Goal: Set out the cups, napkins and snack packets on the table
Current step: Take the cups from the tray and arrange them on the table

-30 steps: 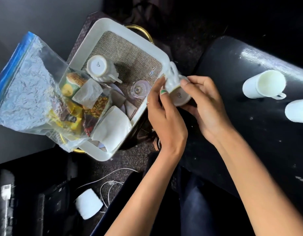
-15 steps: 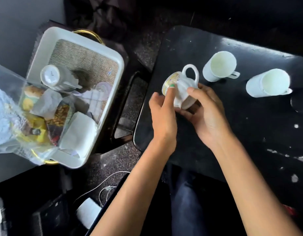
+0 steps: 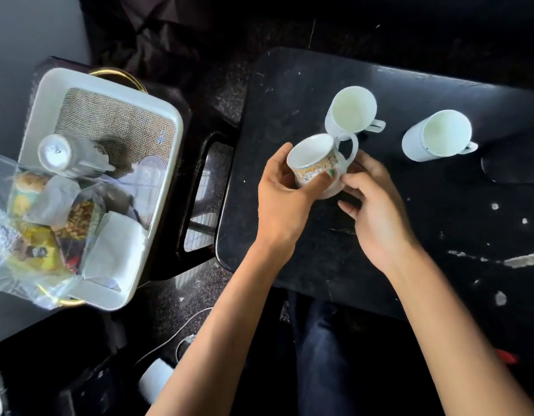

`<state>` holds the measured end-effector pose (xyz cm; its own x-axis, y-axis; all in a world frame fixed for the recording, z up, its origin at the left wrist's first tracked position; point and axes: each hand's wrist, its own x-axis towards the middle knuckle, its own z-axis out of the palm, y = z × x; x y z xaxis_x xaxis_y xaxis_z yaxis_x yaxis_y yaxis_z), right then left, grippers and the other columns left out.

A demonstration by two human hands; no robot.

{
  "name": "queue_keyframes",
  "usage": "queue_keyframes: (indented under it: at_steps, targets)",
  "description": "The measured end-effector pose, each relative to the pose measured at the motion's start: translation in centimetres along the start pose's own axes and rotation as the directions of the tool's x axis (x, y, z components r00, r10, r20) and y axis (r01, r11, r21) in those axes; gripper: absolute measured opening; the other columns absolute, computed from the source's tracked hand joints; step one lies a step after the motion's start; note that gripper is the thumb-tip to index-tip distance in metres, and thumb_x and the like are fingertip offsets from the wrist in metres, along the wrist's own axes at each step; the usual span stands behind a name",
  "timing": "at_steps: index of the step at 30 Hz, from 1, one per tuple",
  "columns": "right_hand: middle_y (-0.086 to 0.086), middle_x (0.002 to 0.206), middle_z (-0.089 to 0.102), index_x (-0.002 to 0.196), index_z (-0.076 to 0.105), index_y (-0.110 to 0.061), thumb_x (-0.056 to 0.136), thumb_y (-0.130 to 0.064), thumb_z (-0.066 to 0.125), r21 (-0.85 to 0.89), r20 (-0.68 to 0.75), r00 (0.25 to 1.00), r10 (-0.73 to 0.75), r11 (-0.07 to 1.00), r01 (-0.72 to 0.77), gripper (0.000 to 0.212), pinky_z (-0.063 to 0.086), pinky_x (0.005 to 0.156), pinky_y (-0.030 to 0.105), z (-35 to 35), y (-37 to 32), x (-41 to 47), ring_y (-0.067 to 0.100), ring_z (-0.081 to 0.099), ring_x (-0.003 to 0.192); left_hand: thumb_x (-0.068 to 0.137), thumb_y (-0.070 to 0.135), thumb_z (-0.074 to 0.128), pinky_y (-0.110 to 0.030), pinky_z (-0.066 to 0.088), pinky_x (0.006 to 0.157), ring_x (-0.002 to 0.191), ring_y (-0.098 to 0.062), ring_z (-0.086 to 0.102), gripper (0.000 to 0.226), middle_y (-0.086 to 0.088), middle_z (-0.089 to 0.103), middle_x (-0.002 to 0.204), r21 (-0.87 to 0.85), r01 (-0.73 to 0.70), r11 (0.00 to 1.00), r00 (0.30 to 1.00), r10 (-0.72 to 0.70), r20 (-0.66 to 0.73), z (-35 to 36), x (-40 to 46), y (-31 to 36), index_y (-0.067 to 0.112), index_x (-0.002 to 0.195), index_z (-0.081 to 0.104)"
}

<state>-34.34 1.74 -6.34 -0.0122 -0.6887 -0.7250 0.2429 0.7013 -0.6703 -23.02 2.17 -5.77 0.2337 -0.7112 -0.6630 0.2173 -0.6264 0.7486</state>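
Note:
A small patterned cup is held over the black table, tilted with its mouth up and to the left. My left hand grips its side and my right hand touches its base from the right. Two plain white cups stand upright on the table behind it. Another white cup lies upside down in the white tray at the left, beside white napkins and a clear bag of snack packets.
The tray rests on a dark stool with a gold handle. A small clear glass sits in the tray. Cables and a white adapter lie on the floor. A dark flat object is at the table's right edge.
Both hands carried the patterned cup from beside the tray over to the table and turned it from bottom-up to mouth-up. The view shifted right.

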Motion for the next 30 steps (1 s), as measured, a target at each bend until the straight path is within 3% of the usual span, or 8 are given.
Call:
queue_keyframes:
  at_steps: [4, 7, 10, 12, 17, 23, 26, 30]
  targets:
    - [-0.004, 0.132, 0.036, 0.134, 0.038, -0.024, 0.082, -0.007, 0.061, -0.321, -0.25, 0.921, -0.298, 0.923, 0.211, 0.059, 0.046, 0.089, 0.021, -0.6, 0.9, -0.7, 0.013, 0.048, 0.114, 0.071, 0.005, 0.081, -0.012, 0.047, 0.091, 0.112, -0.005, 0.058, 0.074, 0.002, 0.06, 0.127, 0.162, -0.141, 0.977, 0.99, 0.135, 0.046, -0.1, 0.2, -0.9, 0.009, 0.136, 0.047]
    - [-0.007, 0.135, 0.031, 0.139, 0.033, -0.019, 0.075, -0.004, 0.065, -0.644, -0.095, 0.84, -0.534, 0.676, 0.357, 0.073, 0.038, 0.105, 0.04, -1.1, 1.5, -1.2, 0.02, 0.039, 0.128, 0.069, 0.007, 0.084, -0.013, 0.049, 0.086, 0.11, -0.003, 0.057, 0.07, 0.002, 0.06, 0.125, 0.239, -0.208, 0.948, 0.977, 0.188, 0.104, 0.0, 0.1, -1.5, 0.012, 0.13, 0.051]
    - [-0.003, 0.151, 0.03, 0.145, 0.027, -0.019, 0.074, -0.001, 0.065, -0.781, 0.078, 0.835, -0.545, 0.487, 0.391, 0.083, 0.025, 0.108, 0.037, -1.8, 1.5, -1.2, 0.017, 0.029, 0.138, 0.069, 0.006, 0.083, -0.036, 0.052, 0.094, 0.113, -0.012, 0.056, 0.067, 0.001, 0.058, 0.124, 0.292, -0.277, 0.915, 0.956, 0.233, 0.177, -0.1, 0.1, -2.2, 0.013, 0.126, 0.05]
    - [0.004, 0.148, 0.039, 0.145, 0.031, -0.013, 0.073, 0.0, 0.068, -0.817, 0.179, 0.822, -0.54, 0.384, 0.431, 0.082, 0.029, 0.111, 0.043, -2.4, 1.4, -0.9, 0.022, 0.037, 0.136, 0.069, 0.004, 0.08, -0.042, 0.051, 0.095, 0.115, -0.016, 0.055, 0.064, 0.002, 0.057, 0.123, 0.325, -0.329, 0.887, 0.937, 0.264, 0.23, -0.3, 0.3, -2.6, 0.014, 0.124, 0.048]
    - [0.01, 0.12, 0.062, 0.136, 0.048, -0.01, 0.065, -0.005, 0.078, -0.88, 0.29, 0.811, -0.508, 0.191, 0.435, 0.077, 0.04, 0.097, 0.051, -3.4, 1.9, 0.4, 0.035, 0.053, 0.118, 0.07, 0.0, 0.071, -0.005, 0.041, 0.08, 0.109, -0.008, 0.054, 0.063, 0.012, 0.056, 0.117, 0.454, -0.448, 0.77, 0.883, 0.304, 0.357, -0.3, 0.8, -3.2, 0.02, 0.123, 0.047]
    - [0.004, 0.118, 0.064, 0.126, 0.056, -0.014, 0.063, -0.009, 0.083, -0.87, 0.275, 0.823, -0.498, 0.236, 0.434, 0.069, 0.038, 0.092, 0.034, -4.4, 2.6, 2.3, 0.028, 0.055, 0.112, 0.076, 0.007, 0.07, -0.033, 0.049, 0.087, 0.113, -0.014, 0.051, 0.063, 0.013, 0.053, 0.127, 0.595, -0.488, 0.638, 0.867, 0.281, 0.411, 0.0, 2.1, -4.4, 0.025, 0.129, 0.042]
    - [0.003, 0.122, 0.06, 0.129, 0.052, -0.016, 0.068, -0.004, 0.079, -0.84, 0.229, 0.848, -0.477, 0.343, 0.42, 0.068, 0.043, 0.093, 0.028, -4.5, 3.3, 3.0, 0.022, 0.055, 0.113, 0.079, 0.01, 0.069, -0.037, 0.051, 0.085, 0.112, -0.012, 0.051, 0.064, 0.016, 0.052, 0.13, 0.624, -0.468, 0.626, 0.879, 0.261, 0.399, 0.3, 2.7, -4.8, 0.032, 0.131, 0.039]
    - [0.002, 0.125, 0.058, 0.132, 0.05, -0.016, 0.07, -0.005, 0.078, -0.833, 0.203, 0.855, -0.477, 0.375, 0.406, 0.069, 0.038, 0.091, 0.019, -4.6, 3.9, 3.9, 0.018, 0.054, 0.117, 0.078, 0.014, 0.069, -0.043, 0.052, 0.086, 0.112, -0.016, 0.054, 0.065, 0.016, 0.052, 0.132, 0.653, -0.468, 0.595, 0.88, 0.247, 0.406, 0.4, 3.6, -5.0, 0.035, 0.131, 0.037]
